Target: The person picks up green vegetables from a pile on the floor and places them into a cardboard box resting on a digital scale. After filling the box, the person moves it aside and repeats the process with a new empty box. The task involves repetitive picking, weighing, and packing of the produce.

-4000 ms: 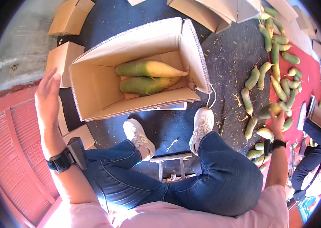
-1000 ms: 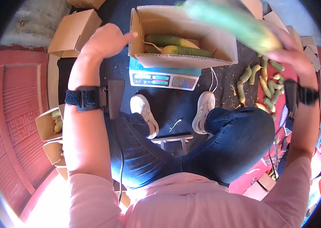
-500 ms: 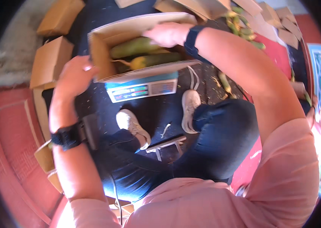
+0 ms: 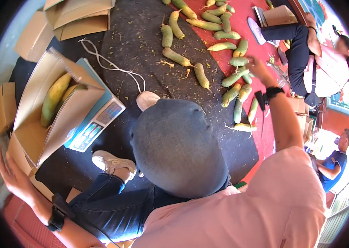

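I sit with my knees in blue jeans over a dark mat. My left hand hangs open at the lower left, beside the near corner of an open cardboard box and holding nothing. The box rests on a blue-and-white scale and holds long green-and-yellow vegetables. My right hand, a black band on its wrist, stretches out to the right with fingers apart over a loose pile of the same vegetables on the floor. It grips nothing.
More vegetables lie scattered across the mat and red floor. Folded cardboard boxes are at the upper left, another box at the left. A white cord trails from the scale. One person sits upper right, another at the right.
My right hand has left the box, where it laid a vegetable, and swung right to the floor pile. My left hand came off the box rim and dropped lower. The view turned right.
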A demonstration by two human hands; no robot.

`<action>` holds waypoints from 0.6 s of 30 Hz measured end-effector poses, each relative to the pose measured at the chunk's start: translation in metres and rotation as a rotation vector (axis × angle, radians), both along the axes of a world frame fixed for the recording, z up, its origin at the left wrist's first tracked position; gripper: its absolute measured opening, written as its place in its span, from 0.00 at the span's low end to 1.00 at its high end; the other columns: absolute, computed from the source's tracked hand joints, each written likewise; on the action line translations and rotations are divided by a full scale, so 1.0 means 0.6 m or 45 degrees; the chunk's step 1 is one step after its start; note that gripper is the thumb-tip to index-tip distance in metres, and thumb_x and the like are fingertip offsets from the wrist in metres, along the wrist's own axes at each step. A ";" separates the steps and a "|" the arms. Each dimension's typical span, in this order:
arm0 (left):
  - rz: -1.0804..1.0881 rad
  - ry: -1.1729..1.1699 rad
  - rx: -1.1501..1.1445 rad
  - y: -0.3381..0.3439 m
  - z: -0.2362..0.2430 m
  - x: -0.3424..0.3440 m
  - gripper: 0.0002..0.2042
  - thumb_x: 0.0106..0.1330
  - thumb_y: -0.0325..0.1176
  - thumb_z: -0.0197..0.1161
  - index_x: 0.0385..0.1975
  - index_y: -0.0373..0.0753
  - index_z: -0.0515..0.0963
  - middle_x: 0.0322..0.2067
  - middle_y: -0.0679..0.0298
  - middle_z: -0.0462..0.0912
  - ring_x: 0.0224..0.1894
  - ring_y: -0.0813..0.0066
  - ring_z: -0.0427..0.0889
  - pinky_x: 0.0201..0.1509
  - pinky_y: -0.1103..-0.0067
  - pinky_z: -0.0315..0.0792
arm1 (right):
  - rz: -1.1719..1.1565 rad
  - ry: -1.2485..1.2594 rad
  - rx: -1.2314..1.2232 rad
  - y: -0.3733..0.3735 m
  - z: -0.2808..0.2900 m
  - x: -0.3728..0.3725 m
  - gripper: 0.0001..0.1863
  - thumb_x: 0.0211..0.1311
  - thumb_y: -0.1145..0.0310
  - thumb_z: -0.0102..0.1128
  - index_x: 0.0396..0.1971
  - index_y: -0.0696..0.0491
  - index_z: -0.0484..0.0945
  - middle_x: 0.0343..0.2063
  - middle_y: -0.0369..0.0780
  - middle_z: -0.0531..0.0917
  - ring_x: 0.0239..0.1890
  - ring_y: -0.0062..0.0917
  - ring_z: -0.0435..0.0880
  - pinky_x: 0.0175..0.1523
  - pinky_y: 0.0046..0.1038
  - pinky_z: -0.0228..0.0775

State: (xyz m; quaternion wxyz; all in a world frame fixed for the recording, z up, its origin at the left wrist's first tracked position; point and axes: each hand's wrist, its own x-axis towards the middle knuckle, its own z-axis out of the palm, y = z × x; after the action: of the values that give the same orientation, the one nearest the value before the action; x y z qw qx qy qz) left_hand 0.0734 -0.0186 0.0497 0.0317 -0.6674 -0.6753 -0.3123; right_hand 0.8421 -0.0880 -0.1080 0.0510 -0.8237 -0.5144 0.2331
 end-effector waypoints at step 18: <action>-0.850 -0.244 -1.081 0.024 -0.230 0.434 0.11 0.60 0.23 0.54 0.42 0.35 0.76 0.43 0.52 0.78 0.46 0.57 0.77 0.52 0.73 0.68 | -1.757 0.108 -0.215 -0.232 -0.447 -0.024 0.36 0.42 0.64 0.71 0.48 0.66 0.61 0.42 0.46 0.75 0.41 0.35 0.78 0.40 0.39 0.74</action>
State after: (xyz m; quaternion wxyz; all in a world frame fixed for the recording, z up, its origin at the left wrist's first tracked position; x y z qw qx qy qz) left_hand 0.3336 -0.0043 -0.0883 -0.4029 -0.7682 -0.4933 -0.0650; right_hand 0.8276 -0.2270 -0.3763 0.1433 -0.9537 0.1489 0.2186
